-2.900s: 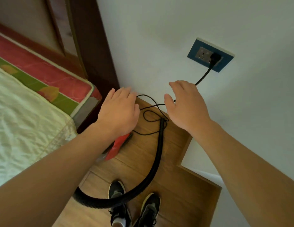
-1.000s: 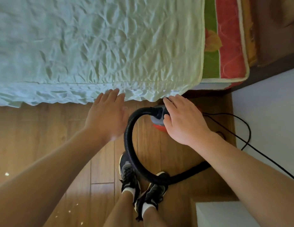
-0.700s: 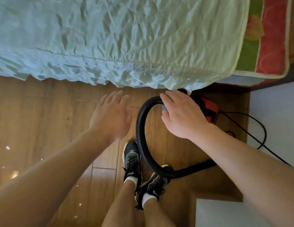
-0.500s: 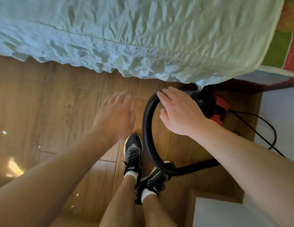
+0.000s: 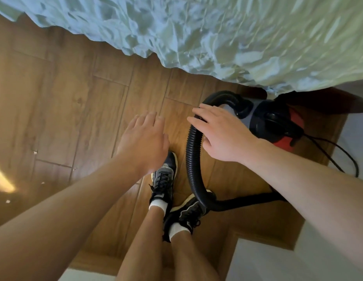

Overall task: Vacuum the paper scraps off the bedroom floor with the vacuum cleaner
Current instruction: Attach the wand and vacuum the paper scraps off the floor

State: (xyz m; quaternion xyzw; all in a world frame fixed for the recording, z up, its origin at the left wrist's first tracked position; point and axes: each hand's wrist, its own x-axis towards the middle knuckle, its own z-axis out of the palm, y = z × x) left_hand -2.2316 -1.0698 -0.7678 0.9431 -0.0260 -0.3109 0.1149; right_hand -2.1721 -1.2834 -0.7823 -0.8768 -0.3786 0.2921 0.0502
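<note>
A red and black vacuum cleaner (image 5: 278, 122) stands on the wooden floor by the bed's corner. Its black ribbed hose (image 5: 191, 169) loops from the body down past my shoes. My right hand (image 5: 221, 134) hovers over the top of the hose loop, fingers spread and relaxed, holding nothing. My left hand (image 5: 144, 140) floats open above the floor, left of the hose. A few small white paper scraps (image 5: 34, 152) lie on the floor at the left.
A bed with a rumpled pale green sheet (image 5: 217, 37) fills the top. The black power cord (image 5: 342, 157) runs right from the vacuum along a white wall (image 5: 357, 134). My two black shoes (image 5: 164, 179) stand beside the hose. A white surface (image 5: 263, 262) sits bottom right.
My view has turned from the wall socket to the floor beside the bed. The vacuum body has come out from under my right hand. Both hands stay open.
</note>
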